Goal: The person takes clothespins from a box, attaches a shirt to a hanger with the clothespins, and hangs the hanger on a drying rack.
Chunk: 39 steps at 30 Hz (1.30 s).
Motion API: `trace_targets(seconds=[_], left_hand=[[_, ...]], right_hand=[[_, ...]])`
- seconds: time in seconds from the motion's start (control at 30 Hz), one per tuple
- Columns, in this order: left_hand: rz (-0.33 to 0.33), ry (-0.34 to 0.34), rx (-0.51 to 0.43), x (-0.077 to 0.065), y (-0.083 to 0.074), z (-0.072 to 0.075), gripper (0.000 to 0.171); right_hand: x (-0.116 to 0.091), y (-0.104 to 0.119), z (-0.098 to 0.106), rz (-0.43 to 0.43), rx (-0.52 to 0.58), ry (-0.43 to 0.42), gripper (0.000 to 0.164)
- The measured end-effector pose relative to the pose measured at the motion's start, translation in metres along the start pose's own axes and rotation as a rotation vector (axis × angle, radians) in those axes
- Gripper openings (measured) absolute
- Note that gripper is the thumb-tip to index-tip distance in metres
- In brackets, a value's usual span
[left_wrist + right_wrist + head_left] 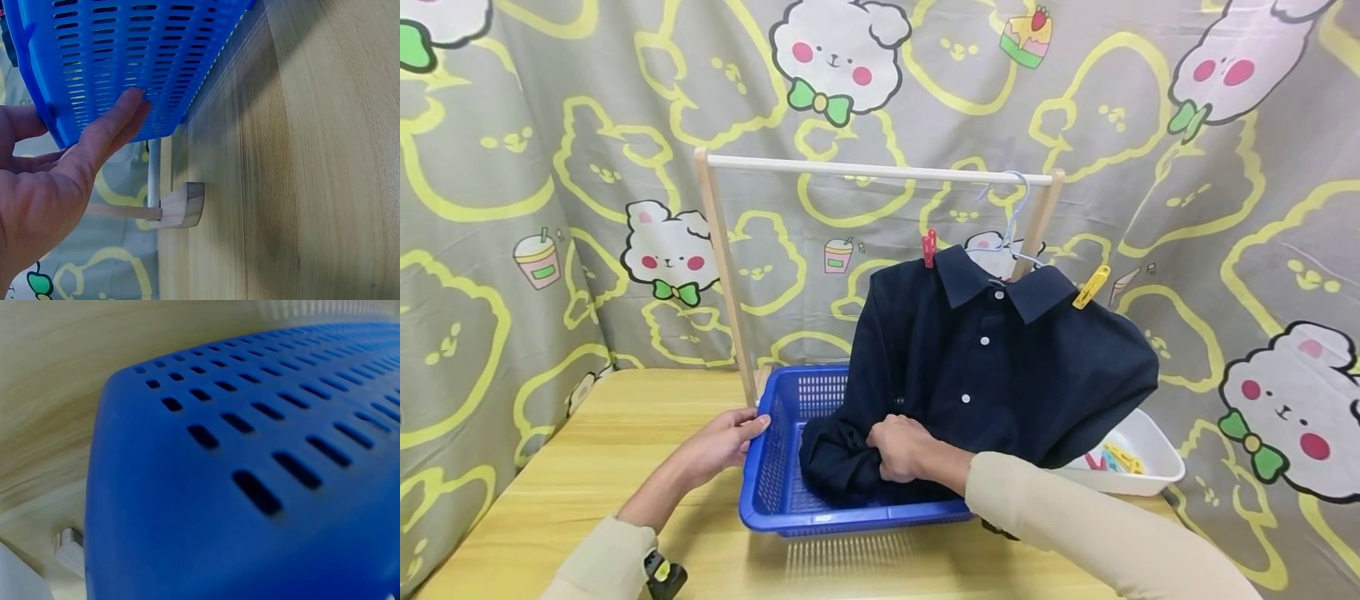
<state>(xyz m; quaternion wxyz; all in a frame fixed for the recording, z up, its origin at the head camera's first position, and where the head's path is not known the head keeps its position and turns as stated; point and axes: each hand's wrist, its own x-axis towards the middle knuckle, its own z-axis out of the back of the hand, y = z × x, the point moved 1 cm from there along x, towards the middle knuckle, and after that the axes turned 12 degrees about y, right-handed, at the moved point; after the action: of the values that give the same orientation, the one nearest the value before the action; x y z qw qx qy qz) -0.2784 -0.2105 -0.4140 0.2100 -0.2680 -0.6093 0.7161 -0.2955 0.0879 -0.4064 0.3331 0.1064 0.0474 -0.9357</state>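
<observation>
A dark navy collared shirt point(940, 367) with white buttons hangs on a light blue wire hanger point(1013, 221). A red clothespin point(929, 248) and a yellow clothespin point(1091, 287) are clipped at its shoulders. Its lower part lies bunched inside a blue plastic basket point(750, 492). My right hand point(904, 448) grips the bunched dark cloth over the basket, fingers curled. At the basket's left end my left hand point(718, 446) holds the rim, thumb on top and fingers against the slotted outer wall point(134, 56). Only the basket's outside shows in the right wrist view.
The hanger hooks over the white bar point(850, 169) of a wooden-post rack point(724, 275) behind the basket. To the right stands a white tray point(1150, 482) with several colored clothespins point(1123, 458). A patterned curtain point(602, 150) closes off the back of the wooden table point(550, 467).
</observation>
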Motion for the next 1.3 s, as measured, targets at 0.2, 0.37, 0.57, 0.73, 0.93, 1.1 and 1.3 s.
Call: trace_targets(seconds=[0.2,0.37,0.57,0.73,0.93,1.1,1.3], left_hand=[[0.013,-0.010,0.008,0.001,-0.001,0.001,0.060],[0.022,-0.015,0.010,0.001,-0.003,0.000,0.060],[0.029,-0.015,0.003,0.000,-0.004,-0.001,0.058],[0.032,-0.019,0.001,0.000,-0.003,-0.002,0.058],[0.033,-0.019,0.001,-0.001,-0.003,-0.004,0.056],[0.047,-0.033,0.020,-0.001,-0.006,-0.006,0.053],[0.070,-0.047,0.039,-0.001,-0.012,-0.007,0.049]], right_hand=[[-0.007,-0.009,0.013,0.021,0.089,-0.064,0.017],[-0.015,-0.017,0.022,0.052,0.132,-0.134,0.019],[-0.024,-0.025,0.031,0.069,0.151,-0.207,0.022],[-0.031,-0.030,0.041,0.081,0.168,-0.254,0.021],[-0.039,-0.036,0.052,0.111,0.144,-0.334,0.021],[-0.047,-0.043,0.064,0.108,0.133,-0.406,0.022],[-0.056,-0.055,0.079,0.067,0.136,-0.458,0.020]])
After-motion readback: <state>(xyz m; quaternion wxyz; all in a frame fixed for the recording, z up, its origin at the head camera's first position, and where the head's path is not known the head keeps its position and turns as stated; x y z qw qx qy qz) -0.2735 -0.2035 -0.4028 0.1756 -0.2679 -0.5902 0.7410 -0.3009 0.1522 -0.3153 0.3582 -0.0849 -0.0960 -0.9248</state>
